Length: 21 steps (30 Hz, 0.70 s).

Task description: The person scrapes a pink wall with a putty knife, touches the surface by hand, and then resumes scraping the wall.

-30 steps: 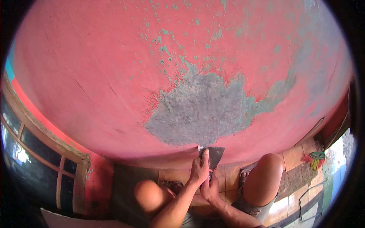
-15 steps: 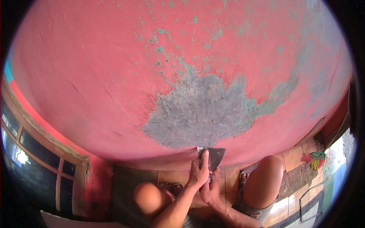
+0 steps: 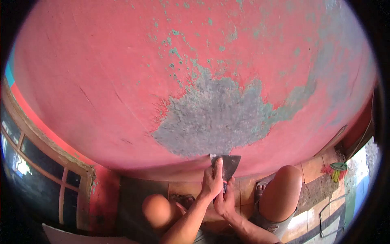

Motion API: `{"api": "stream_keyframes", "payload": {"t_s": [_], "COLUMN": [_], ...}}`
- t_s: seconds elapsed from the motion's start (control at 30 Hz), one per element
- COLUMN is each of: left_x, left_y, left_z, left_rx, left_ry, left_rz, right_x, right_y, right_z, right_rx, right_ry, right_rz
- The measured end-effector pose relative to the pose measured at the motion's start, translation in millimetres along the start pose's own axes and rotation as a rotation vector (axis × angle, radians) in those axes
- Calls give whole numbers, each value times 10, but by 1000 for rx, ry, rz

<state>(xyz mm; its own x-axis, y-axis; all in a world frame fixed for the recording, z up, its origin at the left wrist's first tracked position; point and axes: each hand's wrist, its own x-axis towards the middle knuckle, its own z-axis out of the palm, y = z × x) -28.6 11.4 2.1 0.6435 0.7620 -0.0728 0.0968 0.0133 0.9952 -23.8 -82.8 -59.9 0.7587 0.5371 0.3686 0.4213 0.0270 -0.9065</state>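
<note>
A putty knife with a wide dark blade has its top edge at the lower rim of a bare grey patch on the pink wall. My left hand is closed around the tool, its thumb stretched up along the left part of the blade. Just below and to the right, my right hand grips it near the dark handle, which is mostly covered by the fingers. Around the patch, the pink wall shows ragged paint edges and greenish flecks.
My bent knees stand on either side of my arms, above a tiled floor. A framed window lies at the left. Green, red and yellow bristles of a brush or broom show at the right, near a thin dark cable.
The blade has shifted slightly upward against the wall, and both hands have moved a little with it. The wall appears marginally shifted in view.
</note>
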Motion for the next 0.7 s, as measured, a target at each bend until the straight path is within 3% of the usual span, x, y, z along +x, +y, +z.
{"api": "stream_keyframes", "payload": {"t_s": [0.03, 0.07, 0.1, 0.17, 0.23, 0.3, 0.4, 0.5, 0.53, 0.6, 0.7], "left_x": [-23, -74, -46, -31, -37, -32, -61, -60, -38, -53, -52], "left_y": [81, 172, -84, -186, -238, -272, -115, -88, -100, -31, -71], "left_z": [2, 36, -21, 28, -3, -5, 11, 25, 17, 25, -21], "left_rx": [-76, -199, 117, 180, 142, 67, 75, 103, 7, -62, 75], "left_ry": [-32, -49, 22, 90, 64, 26, 38, 53, 5, -35, 2], "left_rz": [-59, -163, -24, 119, 64, -18, -27, 56, -43, -113, -35], "right_x": [-22, -102, -98, -188, -212, -94, -91, -113, -68, -29, -93], "right_y": [10, -19, -29, 51, -37, -99, -116, 53, 35, -46, -62], "right_z": [-6, 7, 19, 74, 27, -25, -30, 98, 85, -29, -33], "right_rx": [-25, 124, 273, 333, 374, 267, 357, 240, 197, 113, 297], "right_ry": [3, -66, -132, -120, -96, -94, -191, -18, 4, -88, -207], "right_rz": [-18, 211, 418, 425, 430, 279, 615, 182, 98, 113, 487]}}
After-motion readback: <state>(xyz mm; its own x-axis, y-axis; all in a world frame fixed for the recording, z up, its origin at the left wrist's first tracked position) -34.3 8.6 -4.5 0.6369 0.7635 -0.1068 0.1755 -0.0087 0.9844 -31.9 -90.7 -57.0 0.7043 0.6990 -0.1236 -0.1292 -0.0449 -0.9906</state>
